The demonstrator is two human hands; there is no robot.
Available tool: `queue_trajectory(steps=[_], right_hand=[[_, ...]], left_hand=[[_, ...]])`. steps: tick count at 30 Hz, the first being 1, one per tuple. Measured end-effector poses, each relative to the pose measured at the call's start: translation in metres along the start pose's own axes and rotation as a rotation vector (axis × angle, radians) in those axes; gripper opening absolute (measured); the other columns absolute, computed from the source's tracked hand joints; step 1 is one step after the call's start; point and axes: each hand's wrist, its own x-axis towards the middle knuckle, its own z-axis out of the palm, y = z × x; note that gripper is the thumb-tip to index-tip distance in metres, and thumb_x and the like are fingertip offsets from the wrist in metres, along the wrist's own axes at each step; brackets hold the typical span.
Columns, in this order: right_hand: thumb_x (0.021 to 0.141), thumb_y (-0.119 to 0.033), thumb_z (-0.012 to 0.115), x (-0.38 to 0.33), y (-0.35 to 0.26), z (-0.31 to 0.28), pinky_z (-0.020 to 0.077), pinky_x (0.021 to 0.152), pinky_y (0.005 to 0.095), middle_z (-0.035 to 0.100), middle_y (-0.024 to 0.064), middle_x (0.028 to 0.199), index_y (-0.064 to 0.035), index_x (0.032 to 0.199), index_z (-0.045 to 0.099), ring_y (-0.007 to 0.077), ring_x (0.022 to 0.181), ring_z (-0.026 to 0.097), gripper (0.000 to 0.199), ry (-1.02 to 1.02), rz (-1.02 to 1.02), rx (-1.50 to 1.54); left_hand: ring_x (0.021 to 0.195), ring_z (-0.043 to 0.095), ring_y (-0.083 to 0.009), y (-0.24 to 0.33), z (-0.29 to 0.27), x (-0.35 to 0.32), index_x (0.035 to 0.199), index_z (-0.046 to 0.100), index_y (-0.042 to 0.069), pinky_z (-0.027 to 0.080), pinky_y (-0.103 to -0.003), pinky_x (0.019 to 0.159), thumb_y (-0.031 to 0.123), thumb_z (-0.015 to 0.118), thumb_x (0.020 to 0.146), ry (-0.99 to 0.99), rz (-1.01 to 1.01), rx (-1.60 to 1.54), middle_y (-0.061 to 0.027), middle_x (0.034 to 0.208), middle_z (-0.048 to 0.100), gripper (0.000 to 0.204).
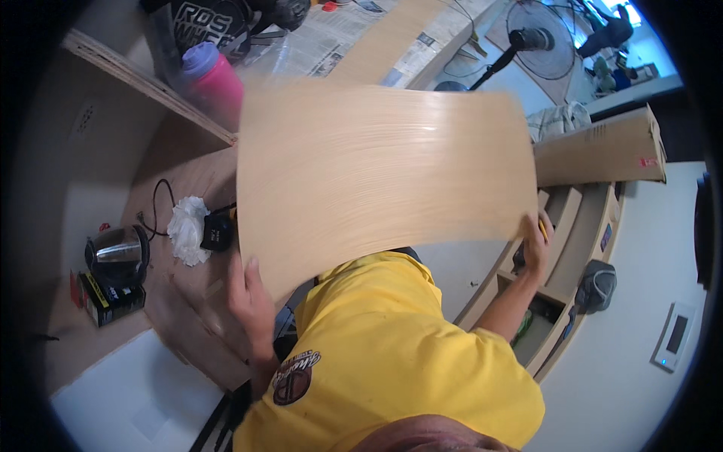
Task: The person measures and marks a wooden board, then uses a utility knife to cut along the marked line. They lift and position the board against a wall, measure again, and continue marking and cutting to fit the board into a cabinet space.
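Observation:
A wide, light wood-grain board [384, 166] spans the middle of the view, slightly blurred by motion. My left hand [250, 297] grips its lower left corner, with the thumb on the near face. My right hand [536, 245] is closed on its lower right edge. A thin yellow stick [543, 230], perhaps a pencil, shows at the right hand's fingers. The fingers behind the board are hidden.
On the left stand a pink bottle [215, 79], crumpled white plastic [188, 230], a black battery [217, 231] and a black box [111, 297]. To the right are a cardboard box [599, 151], a wooden compartment frame [561, 282] and a grey cap [597, 286]. Behind stands a fan [531, 39].

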Motion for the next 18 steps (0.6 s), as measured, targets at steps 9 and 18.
queue_trajectory(steps=[9,18], right_hand=[[0.077,-0.004,0.075,-0.066,0.036,0.000,0.0514,0.098,0.0336,0.070,0.0099,0.117,0.0037,0.129,0.061,0.0220,0.106,0.068,0.054,-0.299,0.379,0.458],[0.088,0.007,0.068,-0.118,-0.041,0.201,0.0625,0.085,0.0378,0.067,0.0096,0.111,-0.0022,0.129,0.057,0.0216,0.101,0.069,0.043,-0.401,0.679,0.781]], left_hand=[[0.103,0.069,-0.0390,0.162,0.110,0.245,0.122,0.069,0.003,0.053,-0.043,0.090,0.021,0.063,0.099,-0.215,0.968,0.219,-0.0211,0.110,0.071,0.030],[0.112,0.066,-0.0421,0.262,0.199,0.298,0.127,0.065,0.007,0.053,-0.049,0.092,0.020,0.062,0.094,0.350,1.229,-0.129,-0.0243,0.116,0.070,0.036]])
